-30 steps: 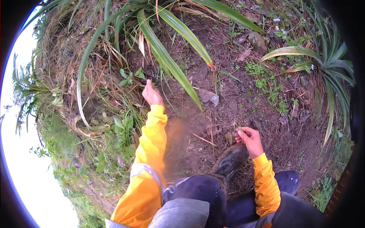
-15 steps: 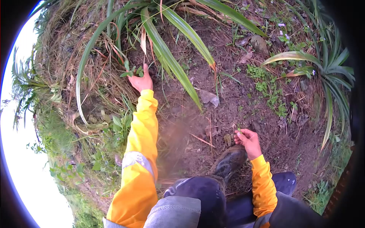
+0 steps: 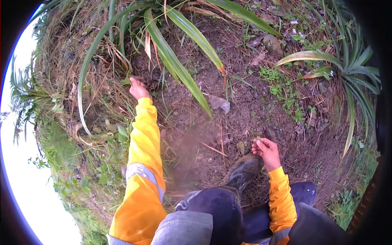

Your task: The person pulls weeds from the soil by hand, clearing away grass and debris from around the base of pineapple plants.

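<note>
The work in hand looks like picking small greenery by hand from the ground. The left hand (image 3: 140, 90) reaches to the left edge of the bare soil (image 3: 253, 118), its thumb and curled fingers at a small leafy sprig (image 3: 125, 81) below the long leaves of a strap-leaved plant (image 3: 175, 61); whether they have closed on the stem, I cannot tell. Dry grass (image 3: 98, 81) lies around that hand. The right hand (image 3: 267, 154) is clenched loosely, pinching a tiny green shoot (image 3: 258, 138) between thumb and fingertips, just above the toe of a muddy boot (image 3: 245, 171) and beside a small brown leaf (image 3: 241, 147). Freeing the sprig would call for a firm pinch low on its stem, clear of the long leaves, with the right hand keeping its light hold.
</note>
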A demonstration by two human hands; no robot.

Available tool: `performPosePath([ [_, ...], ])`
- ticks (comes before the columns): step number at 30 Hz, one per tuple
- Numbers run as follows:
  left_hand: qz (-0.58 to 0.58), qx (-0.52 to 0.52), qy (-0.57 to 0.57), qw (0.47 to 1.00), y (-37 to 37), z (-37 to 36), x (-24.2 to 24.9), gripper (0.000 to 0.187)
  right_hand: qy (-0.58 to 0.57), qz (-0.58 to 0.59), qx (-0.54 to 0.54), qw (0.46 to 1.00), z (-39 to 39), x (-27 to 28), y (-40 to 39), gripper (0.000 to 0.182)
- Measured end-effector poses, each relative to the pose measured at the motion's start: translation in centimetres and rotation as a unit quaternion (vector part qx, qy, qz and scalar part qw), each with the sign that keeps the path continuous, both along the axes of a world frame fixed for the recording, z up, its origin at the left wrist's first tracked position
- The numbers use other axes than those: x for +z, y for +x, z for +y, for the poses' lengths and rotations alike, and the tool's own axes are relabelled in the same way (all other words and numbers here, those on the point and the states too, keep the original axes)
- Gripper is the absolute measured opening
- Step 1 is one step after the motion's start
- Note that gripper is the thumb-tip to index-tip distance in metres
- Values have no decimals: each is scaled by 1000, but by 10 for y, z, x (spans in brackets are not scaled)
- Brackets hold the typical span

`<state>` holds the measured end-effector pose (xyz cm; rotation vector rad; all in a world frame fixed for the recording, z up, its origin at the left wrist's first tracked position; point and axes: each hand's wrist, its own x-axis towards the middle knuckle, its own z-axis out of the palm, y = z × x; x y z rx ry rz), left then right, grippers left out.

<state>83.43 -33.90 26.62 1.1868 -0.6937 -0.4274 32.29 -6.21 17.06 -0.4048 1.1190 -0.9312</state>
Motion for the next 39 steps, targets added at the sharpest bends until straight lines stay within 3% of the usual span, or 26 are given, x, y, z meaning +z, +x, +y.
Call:
performPosePath([
  [6,50,70,35,996,-18,16,6,41,4,0,-38,999,1,-9,-19,25],
  [16,27,128,39,991,-33,46,4,50,14,11,-58,998,-6,-21,-27,23],
  [18,19,118,53,991,-51,91,18,46,11,13,-64,998,-9,-20,-25,23],
  [20,18,185,83,979,-68,145,36,47,4,11,-55,998,-8,-21,-23,23],
  [22,-14,120,102,987,-37,198,47,48,-12,9,-43,999,-9,-25,-21,24],
  [25,-5,144,155,977,-4,244,106,48,-28,16,-17,999,-7,-19,-19,25],
  [28,-86,216,118,965,126,286,127,43,-42,4,-18,999,-4,-16,-25,25],
  [30,-116,175,337,918,201,313,158,42,-39,-1,-30,999,-1,-15,-30,25],
  [31,-321,287,456,778,224,308,156,58,-46,-2,-32,998,1,-17,-33,25],
  [34,-577,480,455,480,130,274,169,70,-51,0,-38,998,7,-20,-36,25],
  [36,-781,387,216,441,13,250,200,66,-46,14,-31,998,8,-15,-39,24],
  [38,-752,180,279,569,-53,215,186,48,-44,23,-29,998,6,-14,-38,23],
  [39,-729,39,212,650,-52,189,161,31,-43,26,-27,998,6,-13,-37,23],
])
